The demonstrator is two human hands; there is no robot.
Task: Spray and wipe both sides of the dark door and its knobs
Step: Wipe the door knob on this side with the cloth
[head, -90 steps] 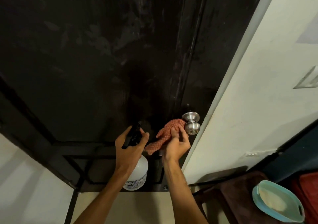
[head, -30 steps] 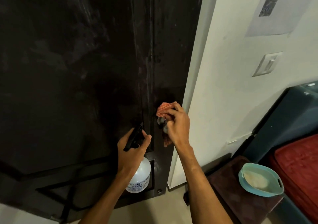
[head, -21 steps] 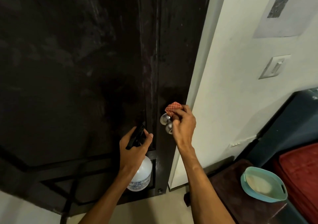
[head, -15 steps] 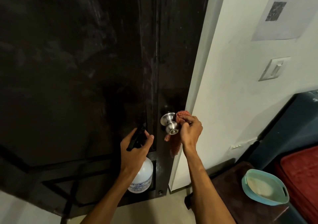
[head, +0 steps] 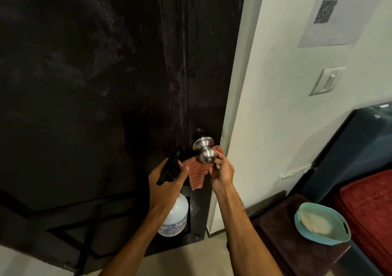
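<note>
The dark door [head: 101,80] fills the left and middle of the head view, streaked with smears. Its silver round knob [head: 206,153] sits near the door's right edge. My right hand [head: 221,170] holds a red checked cloth [head: 196,173] under and behind the knob, fingers curled around the knob's right side. My left hand [head: 166,179] grips the black trigger head of a white spray bottle [head: 175,217], which hangs below it close to the door.
A white wall [head: 286,106] with a light switch [head: 326,80] and a taped paper [head: 337,10] lies to the right. Low on the right stand a dark stool [head: 282,233] with a teal basin [head: 322,222], and a red cushion [head: 371,208].
My right hand has carried the cloth from the top of the knob round its right side to beneath it. The knob is now uncovered. The left hand and bottle stayed put.
</note>
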